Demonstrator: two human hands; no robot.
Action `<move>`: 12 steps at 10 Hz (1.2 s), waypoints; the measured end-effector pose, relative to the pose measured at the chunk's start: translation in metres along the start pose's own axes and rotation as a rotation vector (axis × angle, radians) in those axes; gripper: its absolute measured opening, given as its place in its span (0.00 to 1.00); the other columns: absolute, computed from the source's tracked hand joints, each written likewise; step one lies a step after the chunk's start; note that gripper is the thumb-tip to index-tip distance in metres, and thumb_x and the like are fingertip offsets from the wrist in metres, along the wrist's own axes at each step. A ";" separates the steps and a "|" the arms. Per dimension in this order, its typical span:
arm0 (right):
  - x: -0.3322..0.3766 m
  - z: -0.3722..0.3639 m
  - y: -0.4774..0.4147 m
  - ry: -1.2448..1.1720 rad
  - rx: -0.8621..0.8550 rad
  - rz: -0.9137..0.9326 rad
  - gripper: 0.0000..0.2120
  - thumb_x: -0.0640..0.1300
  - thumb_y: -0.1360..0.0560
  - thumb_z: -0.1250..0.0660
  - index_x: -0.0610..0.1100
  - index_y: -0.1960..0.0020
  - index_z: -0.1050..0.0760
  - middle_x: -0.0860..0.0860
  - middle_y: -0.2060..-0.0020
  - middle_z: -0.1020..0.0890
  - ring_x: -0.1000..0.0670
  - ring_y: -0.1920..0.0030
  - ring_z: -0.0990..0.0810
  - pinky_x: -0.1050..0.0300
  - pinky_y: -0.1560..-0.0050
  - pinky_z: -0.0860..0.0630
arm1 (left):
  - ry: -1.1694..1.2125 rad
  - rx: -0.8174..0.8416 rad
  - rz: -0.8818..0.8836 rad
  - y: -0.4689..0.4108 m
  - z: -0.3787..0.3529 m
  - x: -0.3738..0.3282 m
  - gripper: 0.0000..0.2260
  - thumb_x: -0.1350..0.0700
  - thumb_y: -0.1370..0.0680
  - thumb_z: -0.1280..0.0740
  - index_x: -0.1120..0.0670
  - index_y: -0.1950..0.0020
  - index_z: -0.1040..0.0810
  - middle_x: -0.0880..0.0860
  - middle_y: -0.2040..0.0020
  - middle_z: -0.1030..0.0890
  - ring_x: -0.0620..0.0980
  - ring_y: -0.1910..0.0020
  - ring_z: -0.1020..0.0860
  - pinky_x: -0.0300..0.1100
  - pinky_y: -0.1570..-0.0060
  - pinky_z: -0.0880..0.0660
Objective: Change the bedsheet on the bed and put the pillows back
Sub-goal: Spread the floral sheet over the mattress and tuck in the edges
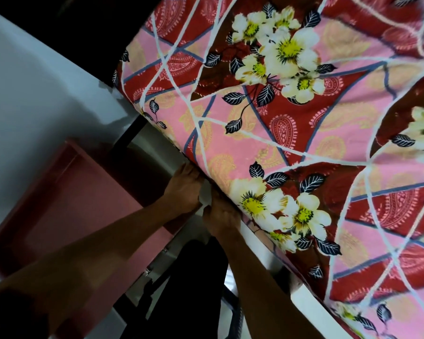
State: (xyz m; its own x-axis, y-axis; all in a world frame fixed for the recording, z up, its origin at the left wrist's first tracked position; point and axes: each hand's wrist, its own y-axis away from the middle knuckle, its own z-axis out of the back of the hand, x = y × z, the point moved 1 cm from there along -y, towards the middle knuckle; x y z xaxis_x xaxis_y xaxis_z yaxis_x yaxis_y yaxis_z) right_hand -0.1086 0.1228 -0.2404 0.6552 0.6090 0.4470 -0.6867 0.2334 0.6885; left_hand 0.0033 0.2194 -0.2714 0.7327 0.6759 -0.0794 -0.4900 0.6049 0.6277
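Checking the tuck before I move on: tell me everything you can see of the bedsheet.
The bedsheet is a printed cloth: pink, red and maroon patches split by white and blue lines, with paisley shapes, cream-yellow flowers and dark leaves. It lies spread over the bed, mostly smooth, folding down the near side above the white bed frame. The left hand and right hand meet its lower edge side by side; their fingertips are hidden.

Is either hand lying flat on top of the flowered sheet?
No: the left hand and right hand are both down at the side edge of the bedsheet.
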 end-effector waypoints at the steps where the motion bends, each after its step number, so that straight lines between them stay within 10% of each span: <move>1: -0.017 -0.030 0.007 0.016 -0.285 0.127 0.33 0.51 0.27 0.47 0.41 0.25 0.32 0.42 0.31 0.23 0.41 0.33 0.24 0.48 0.35 0.26 | -0.025 0.049 0.035 -0.008 0.006 -0.003 0.40 0.48 0.31 0.29 0.55 0.21 0.38 0.59 0.23 0.36 0.61 0.24 0.41 0.54 0.23 0.47; 4: -0.049 -0.051 -0.011 0.036 -0.184 0.021 0.27 0.52 0.24 0.37 0.44 0.27 0.30 0.42 0.34 0.22 0.40 0.34 0.23 0.46 0.37 0.24 | 0.059 0.003 0.135 -0.004 0.008 -0.021 0.31 0.51 0.29 0.31 0.58 0.27 0.29 0.61 0.27 0.30 0.64 0.27 0.37 0.55 0.26 0.39; 6: -0.048 -0.048 -0.007 -0.008 -0.301 0.074 0.33 0.56 0.24 0.52 0.40 0.28 0.27 0.40 0.34 0.21 0.41 0.32 0.23 0.46 0.34 0.25 | 0.068 -0.121 -0.140 0.023 -0.008 -0.049 0.30 0.45 0.32 0.45 0.59 0.40 0.19 0.60 0.41 0.19 0.63 0.39 0.24 0.55 0.35 0.29; 9: -0.090 -0.062 0.035 0.080 -0.368 0.134 0.24 0.48 0.23 0.41 0.45 0.29 0.26 0.45 0.37 0.19 0.43 0.38 0.20 0.48 0.40 0.24 | 0.084 0.073 0.064 0.016 -0.013 -0.069 0.41 0.45 0.28 0.30 0.54 0.19 0.45 0.57 0.20 0.46 0.62 0.21 0.50 0.58 0.23 0.51; 10: -0.099 -0.060 0.023 0.083 -0.385 0.141 0.18 0.50 0.24 0.35 0.45 0.37 0.21 0.45 0.52 0.15 0.43 0.54 0.15 0.52 0.56 0.19 | 0.092 0.063 0.091 0.014 -0.006 -0.080 0.38 0.45 0.27 0.34 0.56 0.21 0.40 0.59 0.22 0.40 0.63 0.23 0.45 0.57 0.23 0.48; 12: -0.105 -0.065 0.015 0.098 -0.318 0.183 0.19 0.49 0.26 0.39 0.41 0.45 0.17 0.43 0.54 0.14 0.42 0.54 0.14 0.52 0.54 0.17 | 0.067 0.011 -0.137 0.041 -0.028 -0.105 0.32 0.45 0.36 0.33 0.57 0.35 0.23 0.58 0.37 0.22 0.62 0.35 0.27 0.54 0.35 0.37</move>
State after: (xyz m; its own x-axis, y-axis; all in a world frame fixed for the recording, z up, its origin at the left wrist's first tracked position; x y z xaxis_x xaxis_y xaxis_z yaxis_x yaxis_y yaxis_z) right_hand -0.2082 0.1118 -0.3140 0.4896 0.7287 0.4789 -0.8633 0.3277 0.3839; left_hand -0.1066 0.1848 -0.2590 0.7591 0.6140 -0.2160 -0.3822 0.6891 0.6158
